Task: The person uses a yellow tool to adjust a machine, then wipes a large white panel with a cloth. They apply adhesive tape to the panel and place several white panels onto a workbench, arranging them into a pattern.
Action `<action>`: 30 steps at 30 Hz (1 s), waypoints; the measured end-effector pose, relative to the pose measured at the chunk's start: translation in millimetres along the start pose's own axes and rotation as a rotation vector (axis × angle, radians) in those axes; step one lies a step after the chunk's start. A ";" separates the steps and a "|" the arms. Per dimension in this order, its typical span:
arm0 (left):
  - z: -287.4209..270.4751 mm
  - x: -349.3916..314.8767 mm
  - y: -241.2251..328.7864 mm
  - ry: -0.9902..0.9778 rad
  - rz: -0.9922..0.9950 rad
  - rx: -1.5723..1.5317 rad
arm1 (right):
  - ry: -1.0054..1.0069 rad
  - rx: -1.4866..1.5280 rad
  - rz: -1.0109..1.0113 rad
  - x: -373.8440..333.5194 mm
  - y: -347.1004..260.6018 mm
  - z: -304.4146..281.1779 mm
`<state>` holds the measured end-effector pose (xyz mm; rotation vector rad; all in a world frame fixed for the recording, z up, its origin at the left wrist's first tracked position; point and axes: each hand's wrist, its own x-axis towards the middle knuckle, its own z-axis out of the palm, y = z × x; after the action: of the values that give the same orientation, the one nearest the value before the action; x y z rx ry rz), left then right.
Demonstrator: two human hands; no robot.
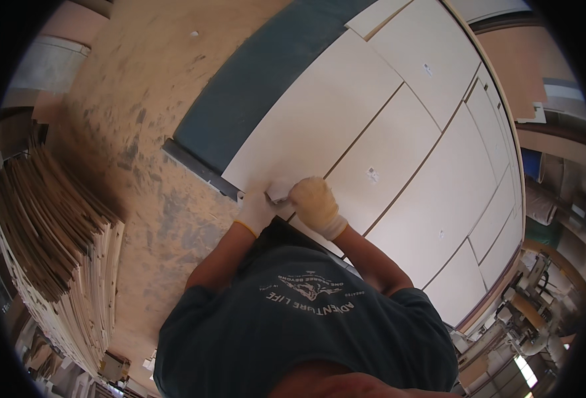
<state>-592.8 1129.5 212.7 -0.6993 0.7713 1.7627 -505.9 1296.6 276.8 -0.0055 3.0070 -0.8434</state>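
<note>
Both hands wear work gloves and are close together over the near edge of a large white panel. My right hand, in a yellowish glove, is closed like a fist, and what it grips is hidden. My left hand, in a whiter glove with a yellow cuff, lies at the panel's near left corner. Its fingers are blurred and partly hidden. Between the hands is a small pale grey piece, too indistinct to name. A neighbouring white panel with a small printed label lies just to the right.
Several more white panels cover the table to the right. A dark green table surface shows along the left, with a dark rail at its near end. Stacked thin boards stand on the floor at left. Machinery stands at right.
</note>
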 end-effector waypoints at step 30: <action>-67.5 -119.8 -77.0 -0.630 0.088 1.286 | 0.636 -0.081 0.484 -156.3 -43.9 125.5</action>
<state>-478.5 1027.2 249.1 0.7155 1.2320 1.0769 -347.3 1195.2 195.1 1.1386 3.3242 -0.7718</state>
